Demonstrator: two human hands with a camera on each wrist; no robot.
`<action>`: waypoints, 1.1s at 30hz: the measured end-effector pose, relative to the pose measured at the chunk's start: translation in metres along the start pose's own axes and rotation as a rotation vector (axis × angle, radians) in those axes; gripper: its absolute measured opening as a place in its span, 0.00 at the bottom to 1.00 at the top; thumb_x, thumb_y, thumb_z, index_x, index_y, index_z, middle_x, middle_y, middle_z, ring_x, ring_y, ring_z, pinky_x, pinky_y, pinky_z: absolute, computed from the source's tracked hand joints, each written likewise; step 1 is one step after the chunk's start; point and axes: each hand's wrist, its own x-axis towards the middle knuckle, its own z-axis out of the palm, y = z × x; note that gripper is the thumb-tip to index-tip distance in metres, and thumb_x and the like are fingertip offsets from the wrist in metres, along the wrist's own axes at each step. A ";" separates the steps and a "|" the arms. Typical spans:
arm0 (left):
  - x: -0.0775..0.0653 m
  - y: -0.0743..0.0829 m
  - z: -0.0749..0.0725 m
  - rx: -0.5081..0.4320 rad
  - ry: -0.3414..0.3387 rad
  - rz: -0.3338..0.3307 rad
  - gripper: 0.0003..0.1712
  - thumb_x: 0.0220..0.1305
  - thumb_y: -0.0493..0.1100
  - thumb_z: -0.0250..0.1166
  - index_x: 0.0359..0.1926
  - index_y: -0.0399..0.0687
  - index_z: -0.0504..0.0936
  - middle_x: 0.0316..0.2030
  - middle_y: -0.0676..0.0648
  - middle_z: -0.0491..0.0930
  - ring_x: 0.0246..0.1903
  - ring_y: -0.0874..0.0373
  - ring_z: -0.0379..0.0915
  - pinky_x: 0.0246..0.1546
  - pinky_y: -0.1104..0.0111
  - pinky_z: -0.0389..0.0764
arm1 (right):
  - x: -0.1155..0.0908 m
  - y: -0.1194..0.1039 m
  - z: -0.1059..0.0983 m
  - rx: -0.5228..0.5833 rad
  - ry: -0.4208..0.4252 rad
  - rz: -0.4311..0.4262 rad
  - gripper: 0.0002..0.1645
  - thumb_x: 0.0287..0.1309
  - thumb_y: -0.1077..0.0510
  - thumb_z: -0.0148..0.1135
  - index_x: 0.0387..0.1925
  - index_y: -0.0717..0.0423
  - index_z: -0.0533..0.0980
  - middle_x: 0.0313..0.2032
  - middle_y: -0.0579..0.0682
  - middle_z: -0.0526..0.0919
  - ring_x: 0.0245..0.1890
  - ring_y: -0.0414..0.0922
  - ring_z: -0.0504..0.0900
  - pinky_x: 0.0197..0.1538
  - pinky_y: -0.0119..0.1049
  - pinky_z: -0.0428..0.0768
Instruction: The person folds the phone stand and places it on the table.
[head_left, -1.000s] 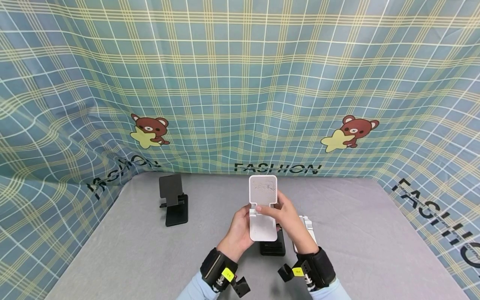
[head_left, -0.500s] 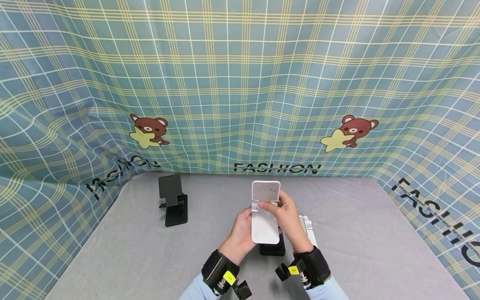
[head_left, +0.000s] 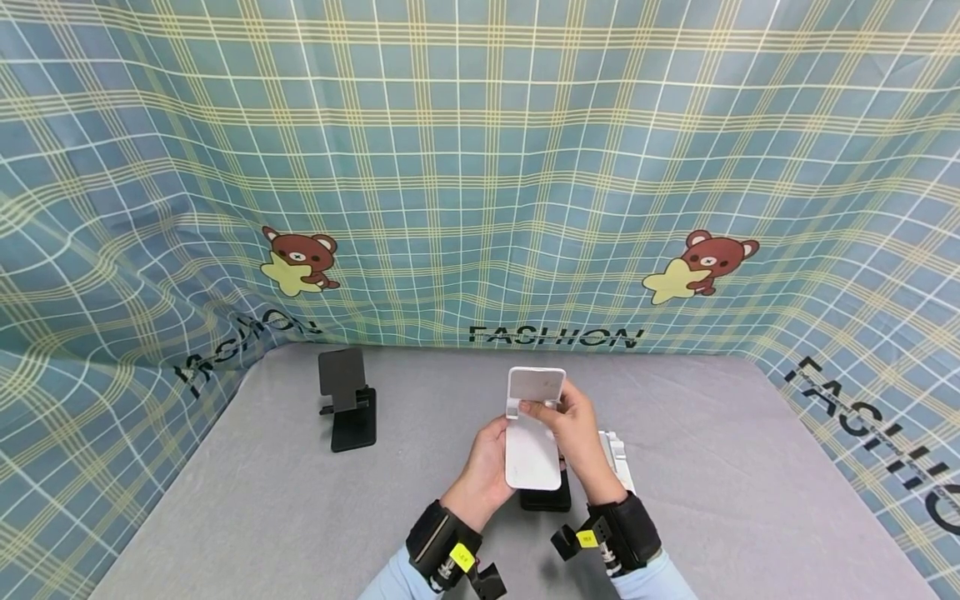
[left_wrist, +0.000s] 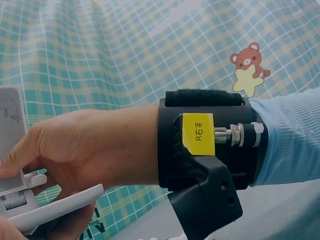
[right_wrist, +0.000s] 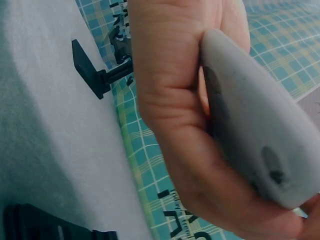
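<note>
Phone stand (head_left: pixel 533 454), white and hinged, sits between your hands, its top panel tilted back. Your left hand (head_left: pixel 483 467) grips the left edge, fingers passing behind the panel. Your right hand (head_left: pixel 579 433) pinches it, thumb laid across the hinge, which is partly covered; the other right fingers are largely hidden behind. The left-wrist view cuts the stand off at its edge. Beneath your hands, a black folded stand (head_left: pixel 545 500) shows its near end only. Just beyond your right forearm, a second white stand (head_left: pixel 619 462) is part-masked by that arm. Well to the left of your left hand, an upright black stand (head_left: pixel 352 425) is fully seen. Writing: your right cuff's yellow label (left_wrist: pixel 198 134) reads "R右手"; the left cuff's yellow tag (head_left: pixel 462 557) is too small to read. Ahead of your hands, the checked curtain (head_left: pixel 480 167) bears "FASHION".
</note>
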 end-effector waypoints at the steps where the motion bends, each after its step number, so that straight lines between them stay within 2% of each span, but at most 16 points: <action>1: 0.000 0.000 0.000 -0.002 0.005 0.003 0.30 0.73 0.49 0.31 0.69 0.39 0.54 0.61 0.45 0.68 0.56 0.60 0.66 0.58 0.65 0.67 | 0.000 -0.002 0.000 -0.003 -0.005 -0.009 0.24 0.48 0.64 0.70 0.50 0.54 0.77 0.46 0.53 0.82 0.45 0.40 0.77 0.48 0.35 0.74; 3: 0.001 0.000 0.000 -0.007 0.015 0.004 0.30 0.73 0.49 0.31 0.69 0.39 0.55 0.60 0.46 0.68 0.56 0.60 0.67 0.58 0.65 0.67 | -0.002 -0.008 -0.003 -0.016 -0.033 -0.039 0.28 0.51 0.63 0.69 0.55 0.51 0.74 0.50 0.54 0.80 0.48 0.44 0.77 0.50 0.39 0.72; 6: 0.002 0.000 0.001 -0.012 0.019 -0.008 0.29 0.73 0.49 0.32 0.68 0.39 0.56 0.57 0.47 0.70 0.54 0.61 0.68 0.57 0.66 0.69 | -0.004 -0.019 -0.009 -0.039 -0.078 -0.142 0.37 0.54 0.62 0.67 0.64 0.45 0.65 0.60 0.53 0.72 0.58 0.49 0.71 0.60 0.48 0.66; 9: 0.004 -0.001 0.000 -0.044 -0.034 -0.052 0.29 0.72 0.49 0.31 0.67 0.40 0.59 0.52 0.44 0.74 0.49 0.57 0.73 0.50 0.63 0.74 | -0.005 -0.026 -0.016 -0.051 -0.121 -0.259 0.43 0.56 0.61 0.66 0.70 0.41 0.57 0.66 0.51 0.64 0.66 0.52 0.64 0.67 0.55 0.56; 10: 0.005 -0.001 -0.001 -0.056 -0.058 -0.065 0.29 0.72 0.49 0.31 0.67 0.40 0.59 0.49 0.44 0.75 0.46 0.55 0.75 0.47 0.62 0.76 | -0.005 -0.027 -0.018 -0.055 -0.136 -0.290 0.44 0.57 0.62 0.65 0.71 0.42 0.56 0.67 0.51 0.63 0.67 0.52 0.62 0.68 0.55 0.55; 13: 0.007 -0.001 -0.002 -0.093 -0.127 -0.098 0.29 0.71 0.48 0.31 0.66 0.43 0.61 0.44 0.42 0.77 0.40 0.50 0.79 0.41 0.58 0.79 | -0.004 -0.029 -0.022 -0.062 -0.184 -0.341 0.42 0.57 0.65 0.63 0.70 0.45 0.58 0.66 0.53 0.66 0.65 0.52 0.66 0.66 0.46 0.63; 16: 0.007 -0.002 -0.004 -0.101 -0.153 -0.104 0.28 0.71 0.48 0.30 0.66 0.44 0.61 0.43 0.42 0.77 0.40 0.50 0.79 0.41 0.58 0.79 | -0.003 -0.029 -0.024 -0.052 -0.245 -0.347 0.35 0.59 0.68 0.60 0.67 0.51 0.64 0.61 0.56 0.73 0.60 0.48 0.72 0.59 0.36 0.73; 18: 0.007 -0.002 -0.005 -0.104 -0.167 -0.118 0.29 0.71 0.48 0.29 0.67 0.44 0.60 0.44 0.43 0.77 0.41 0.50 0.79 0.42 0.58 0.79 | -0.003 -0.029 -0.024 -0.040 -0.269 -0.323 0.29 0.60 0.68 0.58 0.63 0.53 0.70 0.58 0.56 0.77 0.56 0.43 0.76 0.54 0.31 0.76; 21: 0.006 0.000 -0.006 -0.099 -0.187 -0.134 0.30 0.72 0.49 0.29 0.67 0.41 0.60 0.44 0.44 0.77 0.41 0.52 0.78 0.43 0.59 0.78 | -0.004 -0.030 -0.024 -0.057 -0.268 -0.292 0.23 0.59 0.68 0.59 0.56 0.52 0.77 0.54 0.52 0.80 0.52 0.37 0.79 0.49 0.31 0.78; 23: 0.005 0.001 -0.008 -0.088 -0.169 -0.128 0.30 0.72 0.50 0.29 0.65 0.40 0.61 0.44 0.46 0.77 0.42 0.54 0.78 0.43 0.61 0.78 | -0.005 -0.031 -0.023 -0.093 -0.273 -0.287 0.20 0.59 0.67 0.60 0.53 0.50 0.80 0.53 0.49 0.81 0.50 0.36 0.79 0.46 0.31 0.78; 28: 0.004 0.007 -0.010 -0.075 -0.106 -0.101 0.29 0.73 0.50 0.29 0.61 0.40 0.65 0.42 0.47 0.79 0.40 0.56 0.78 0.41 0.62 0.79 | -0.006 -0.029 -0.021 -0.116 -0.327 -0.300 0.19 0.59 0.66 0.60 0.51 0.49 0.81 0.53 0.47 0.81 0.53 0.38 0.78 0.47 0.33 0.79; 33: 0.004 0.013 -0.010 -0.100 -0.141 -0.125 0.29 0.73 0.51 0.30 0.60 0.41 0.68 0.41 0.46 0.80 0.39 0.52 0.80 0.40 0.58 0.80 | -0.008 -0.029 -0.018 -0.097 -0.349 -0.347 0.19 0.59 0.67 0.59 0.50 0.50 0.82 0.54 0.48 0.81 0.54 0.38 0.77 0.51 0.32 0.78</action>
